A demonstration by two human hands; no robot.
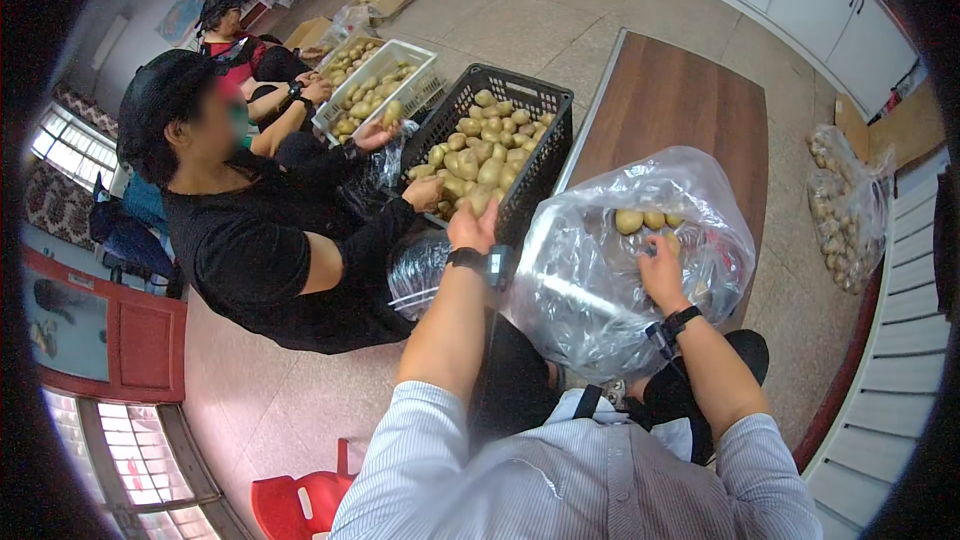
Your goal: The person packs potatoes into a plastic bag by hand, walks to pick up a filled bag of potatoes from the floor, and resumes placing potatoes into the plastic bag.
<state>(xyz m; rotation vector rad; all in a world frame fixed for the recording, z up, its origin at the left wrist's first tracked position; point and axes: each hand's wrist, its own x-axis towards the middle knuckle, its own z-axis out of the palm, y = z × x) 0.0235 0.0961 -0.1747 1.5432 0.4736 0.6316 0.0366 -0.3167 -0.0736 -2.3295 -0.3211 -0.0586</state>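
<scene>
My left hand (474, 223) is at the near edge of a black plastic crate (559, 101) full of potatoes, its fingers around a potato (480, 200). A large clear plastic bag (577, 240) lies open on the near end of a brown wood-grain table (675, 97). Inside its mouth is my right hand (661, 270), fingers bent at a potato (671, 243); whether it grips this potato is unclear. Just beyond those fingers, several potatoes (629, 222) sit in the bag. A co-worker's hand (424, 193) touches potatoes in the same crate, close to my left hand.
A co-worker in black (255, 240) sits at the left, holding another potato (392, 114) near a white crate (420, 56) of potatoes. Others sit farther back. A filled plastic bag (840, 217) stands on the floor at the right. A red chair (300, 499) is at lower left.
</scene>
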